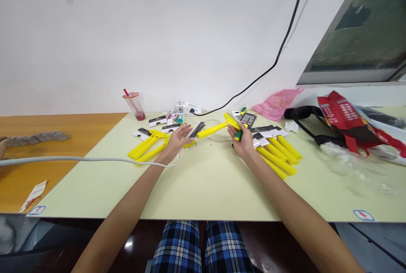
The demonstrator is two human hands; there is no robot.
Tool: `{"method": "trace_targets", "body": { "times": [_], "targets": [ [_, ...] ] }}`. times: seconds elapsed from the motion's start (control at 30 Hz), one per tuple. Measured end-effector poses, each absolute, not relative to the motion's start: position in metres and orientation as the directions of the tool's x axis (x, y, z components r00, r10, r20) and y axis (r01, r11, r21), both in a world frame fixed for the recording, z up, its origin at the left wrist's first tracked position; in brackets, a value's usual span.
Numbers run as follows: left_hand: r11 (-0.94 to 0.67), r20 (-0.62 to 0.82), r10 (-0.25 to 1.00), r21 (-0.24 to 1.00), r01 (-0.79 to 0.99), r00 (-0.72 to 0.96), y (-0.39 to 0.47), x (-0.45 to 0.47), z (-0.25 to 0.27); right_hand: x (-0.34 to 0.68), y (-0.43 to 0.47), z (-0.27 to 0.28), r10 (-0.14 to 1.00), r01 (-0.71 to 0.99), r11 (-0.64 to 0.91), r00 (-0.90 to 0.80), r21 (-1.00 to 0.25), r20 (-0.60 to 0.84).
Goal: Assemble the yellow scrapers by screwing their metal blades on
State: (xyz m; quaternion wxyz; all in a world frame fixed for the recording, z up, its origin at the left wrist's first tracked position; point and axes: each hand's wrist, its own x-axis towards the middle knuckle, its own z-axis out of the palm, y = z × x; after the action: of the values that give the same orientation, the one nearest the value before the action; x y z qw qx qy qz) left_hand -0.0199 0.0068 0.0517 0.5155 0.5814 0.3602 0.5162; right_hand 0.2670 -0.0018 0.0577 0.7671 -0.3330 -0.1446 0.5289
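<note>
My left hand [176,141] is closed on a black-and-white card [196,129] beside the end of a yellow T-shaped tool [213,129]. Whether card and handle are joined I cannot tell. At the tool's wider head, the fingers of my right hand [244,140] grip it. The same hand also holds a green-and-yellow screwdriver [239,135], its shaft hidden. Several similar yellow tools [144,146] lie left of my left hand. On the right, more yellow handles [279,159] lie in a row with black-and-white cards [268,130] at their upper ends.
A cup with a red straw [135,106] stands by the wall near a power strip [194,109]. A white cable [95,160] crosses in front at the left. A flat case of small parts [248,119], pink bag [279,103] and red bag [344,116] lie right.
</note>
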Motion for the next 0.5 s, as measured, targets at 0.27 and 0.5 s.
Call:
{"method": "trace_targets", "body": {
  "times": [0.27, 0.5],
  "targets": [
    [-0.113, 0.164, 0.967, 0.961, -0.253, 0.194, 0.008, -0.015, 0.047, 0.267, -0.004, 0.061, 0.895, -0.770, 0.194, 0.393, -0.608, -0.211],
    [0.024, 0.047, 0.988, 0.898, -0.439, 0.149, 0.003, -0.010, 0.058, 0.262, -0.005, 0.060, 0.895, -0.693, 0.269, 0.437, -0.669, -0.093]
  ]
}}
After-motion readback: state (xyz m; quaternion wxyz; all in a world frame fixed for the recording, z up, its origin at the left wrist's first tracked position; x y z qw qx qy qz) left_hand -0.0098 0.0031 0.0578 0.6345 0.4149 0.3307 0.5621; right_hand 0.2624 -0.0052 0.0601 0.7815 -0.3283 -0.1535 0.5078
